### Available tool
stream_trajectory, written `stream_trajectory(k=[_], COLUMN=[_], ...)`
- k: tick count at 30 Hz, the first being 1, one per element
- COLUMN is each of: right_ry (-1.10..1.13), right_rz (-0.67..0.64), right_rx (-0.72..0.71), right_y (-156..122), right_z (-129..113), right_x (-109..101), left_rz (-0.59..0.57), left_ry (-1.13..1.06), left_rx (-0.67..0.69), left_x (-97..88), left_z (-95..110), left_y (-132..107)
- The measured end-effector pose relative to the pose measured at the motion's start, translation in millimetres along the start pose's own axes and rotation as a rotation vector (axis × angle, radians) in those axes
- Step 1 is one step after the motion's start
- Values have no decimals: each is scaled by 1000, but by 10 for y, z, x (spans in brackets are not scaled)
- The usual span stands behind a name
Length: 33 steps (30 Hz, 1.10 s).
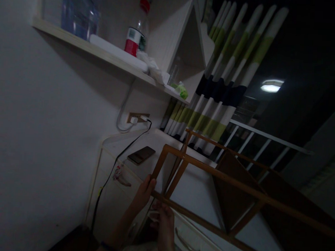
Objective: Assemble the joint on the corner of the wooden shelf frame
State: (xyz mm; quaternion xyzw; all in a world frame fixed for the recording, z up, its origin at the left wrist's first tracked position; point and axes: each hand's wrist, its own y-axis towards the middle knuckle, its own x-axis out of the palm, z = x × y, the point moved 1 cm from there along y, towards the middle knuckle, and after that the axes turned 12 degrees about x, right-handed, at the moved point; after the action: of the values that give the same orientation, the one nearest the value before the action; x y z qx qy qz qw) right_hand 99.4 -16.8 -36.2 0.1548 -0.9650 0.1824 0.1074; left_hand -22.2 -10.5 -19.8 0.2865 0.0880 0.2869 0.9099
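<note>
A brown wooden shelf rack (199, 164) lies tilted over the top of a white cabinet (189, 189). My left hand (144, 193) is wrapped round the near end of the rack's frame, at its lower corner. Just right of it, my right hand (163, 218) is closed, with fingers curled beside and below the lower rail. Something thin and pale shows at its fingertips, but I cannot make out what it is. Dim light and the rail hide part of these fingers.
A phone (141, 155) lies on the cabinet top, left of the rack. A black cable (115, 163) runs down from the wall socket (138, 118). Overhead, a wall shelf (112, 60) holds a red-capped bottle (136, 35). A striped curtain (210, 101) hangs behind.
</note>
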Motion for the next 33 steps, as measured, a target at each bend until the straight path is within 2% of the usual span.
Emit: stream_trajectory(k=[3, 8, 12, 20, 27, 30, 32, 33], right_ry=[184, 292, 306, 275, 141, 97, 68, 65], right_rz=[-34, -58, -91, -61, -7, 62, 176, 280], right_rx=[127, 148, 142, 139, 140, 76, -47, -121], right_y=[-50, -23, 27, 18, 37, 28, -24, -76], right_z=[-30, -10, -2, -31, 86, 201, 246, 247], right_x=[9, 2, 8, 40, 25, -208, -565, -809], left_rz=[5, 28, 27, 33, 41, 76, 95, 122], left_ry=[-23, -39, -21, 6, 53, 118, 181, 218], left_rx=[12, 6, 2, 0, 11, -13, -65, -100], left_x=[6, 15, 4, -3, -11, -45, -73, -86], left_z=[-25, -89, -93, 12, 28, 0, -28, -42], left_y=[2, -1, -6, -7, 15, 29, 56, 80])
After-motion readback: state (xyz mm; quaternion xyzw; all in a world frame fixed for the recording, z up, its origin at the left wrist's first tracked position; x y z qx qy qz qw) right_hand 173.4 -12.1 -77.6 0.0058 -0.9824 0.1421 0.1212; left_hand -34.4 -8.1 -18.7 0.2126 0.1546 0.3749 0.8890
